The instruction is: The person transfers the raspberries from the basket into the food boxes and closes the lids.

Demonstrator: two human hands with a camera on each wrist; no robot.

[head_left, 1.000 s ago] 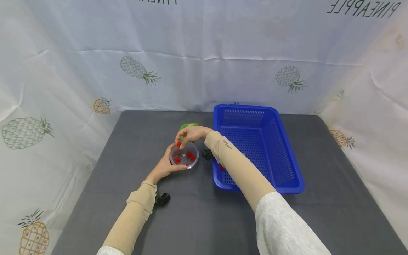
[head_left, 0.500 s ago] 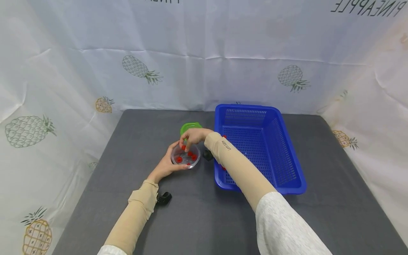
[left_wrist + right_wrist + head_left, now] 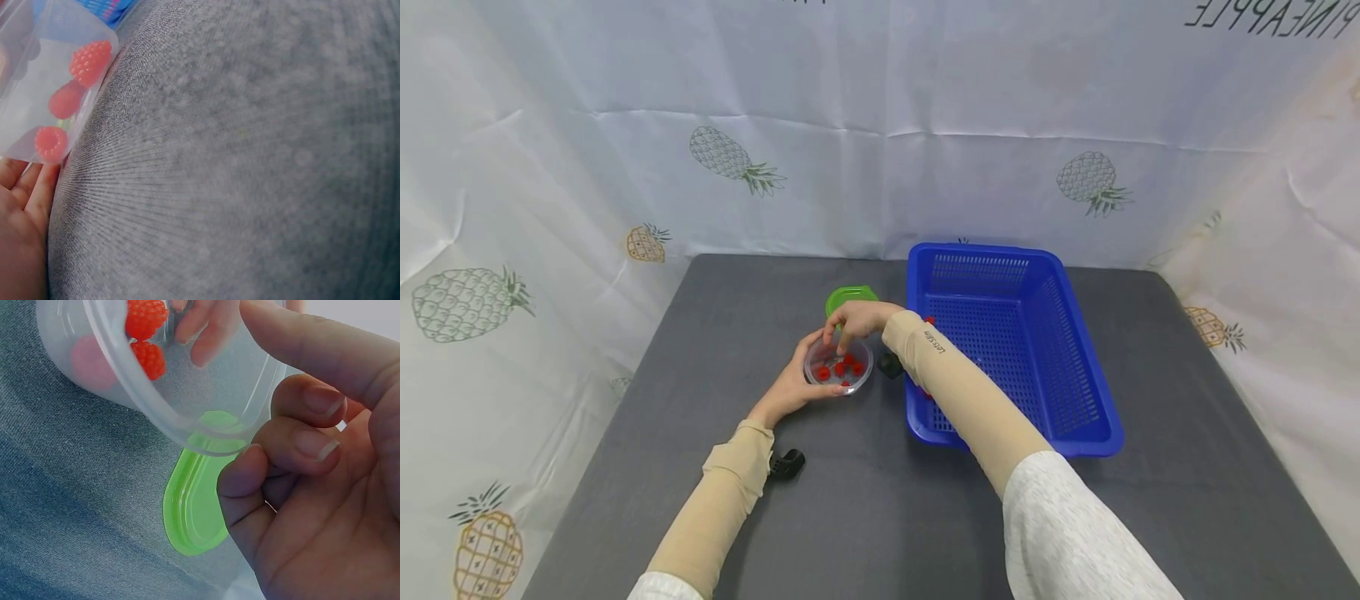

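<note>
A clear plastic container [image 3: 868, 377] stands on the grey table with several red raspberries [image 3: 839, 368] in it. My left hand [image 3: 786, 392] holds its left side, thumb at the near wall and fingers round the far one. Raspberries [image 3: 90, 61] show through its wall in the left wrist view. Over the far rim hangs my right hand [image 3: 857, 318], thumb and forefinger apart and nothing between them. Its other fingers are loosely bent beside the rim in the right wrist view. A green lid [image 3: 194, 519] lies just behind the container, partly hidden by that hand.
A blue plastic basket [image 3: 1078, 333] stands right of the container, beneath my right forearm. A few raspberries [image 3: 929, 320] show at its left side, partly covered by the sleeve. Black wrist cameras [image 3: 787, 464] sit under both wrists. A white pineapple-print cloth [image 3: 880, 192] hangs behind the table.
The raspberry pinched in my right hand has been lowered and let go, and now lies among the others in the container. My left hand keeps its hold; the head view has shifted slightly.
</note>
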